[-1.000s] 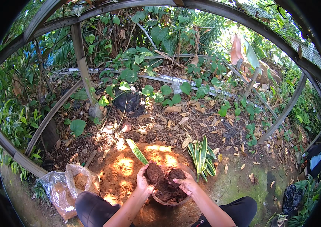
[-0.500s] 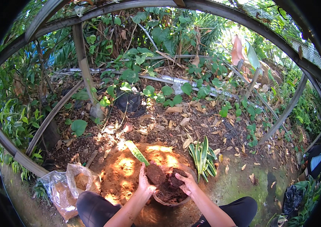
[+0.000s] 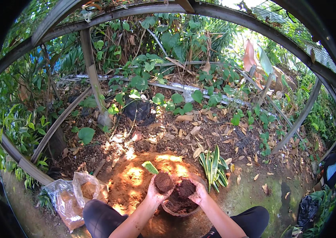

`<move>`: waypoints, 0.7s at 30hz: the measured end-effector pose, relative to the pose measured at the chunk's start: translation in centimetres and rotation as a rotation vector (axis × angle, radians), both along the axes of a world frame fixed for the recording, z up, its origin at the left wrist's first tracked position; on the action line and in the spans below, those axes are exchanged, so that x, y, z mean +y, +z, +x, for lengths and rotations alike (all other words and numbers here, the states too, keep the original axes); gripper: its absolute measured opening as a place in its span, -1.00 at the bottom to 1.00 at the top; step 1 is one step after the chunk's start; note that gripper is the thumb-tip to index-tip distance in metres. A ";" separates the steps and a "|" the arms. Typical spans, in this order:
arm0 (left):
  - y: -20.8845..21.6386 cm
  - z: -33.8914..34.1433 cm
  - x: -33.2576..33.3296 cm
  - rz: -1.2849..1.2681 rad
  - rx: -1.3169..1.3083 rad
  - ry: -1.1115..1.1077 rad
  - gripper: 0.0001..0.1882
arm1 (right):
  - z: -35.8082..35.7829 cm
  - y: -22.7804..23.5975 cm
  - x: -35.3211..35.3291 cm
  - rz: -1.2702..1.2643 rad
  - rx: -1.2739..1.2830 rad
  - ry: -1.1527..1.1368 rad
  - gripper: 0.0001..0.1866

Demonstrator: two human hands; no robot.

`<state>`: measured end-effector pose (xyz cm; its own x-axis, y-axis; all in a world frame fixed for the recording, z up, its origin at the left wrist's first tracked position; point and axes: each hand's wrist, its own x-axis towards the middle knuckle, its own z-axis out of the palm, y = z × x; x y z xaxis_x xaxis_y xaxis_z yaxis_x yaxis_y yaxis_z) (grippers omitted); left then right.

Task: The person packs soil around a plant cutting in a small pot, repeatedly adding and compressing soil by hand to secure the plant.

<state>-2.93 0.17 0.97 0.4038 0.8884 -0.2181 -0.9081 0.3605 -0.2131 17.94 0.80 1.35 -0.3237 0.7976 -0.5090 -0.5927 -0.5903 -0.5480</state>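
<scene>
My left hand (image 3: 154,194) is closed round a compact brown soil ball (image 3: 163,183), and a short green variegated leaf cutting (image 3: 149,167) points up behind it. Below and beside it is a round pot (image 3: 177,214) with dark crumbly soil (image 3: 180,203) inside. At the pot's right side, my right hand (image 3: 198,192) curls its fingers against a handful of dark soil (image 3: 186,188); its fingertips are partly hidden. To the right of the pot lie several snake plant leaves (image 3: 214,168), long and green with pale edges.
A heap of orange-brown soil (image 3: 130,182) spreads behind the pot. On the left stands an open clear plastic bag (image 3: 65,206) of soil. Dry leaves cover the ground toward a wooden frame post (image 3: 92,81). A black plastic bag (image 3: 307,208) sits far right.
My left hand has tipped the soil ball, so its flat round face shows more and the leaf leans away, looking shorter. My right hand has turned slightly beside the pot.
</scene>
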 end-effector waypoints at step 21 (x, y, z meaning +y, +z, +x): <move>-3.7 0.6 1.6 -0.264 0.186 0.068 -0.52 | -1.2 2.3 -0.2 0.144 0.011 -0.049 -0.69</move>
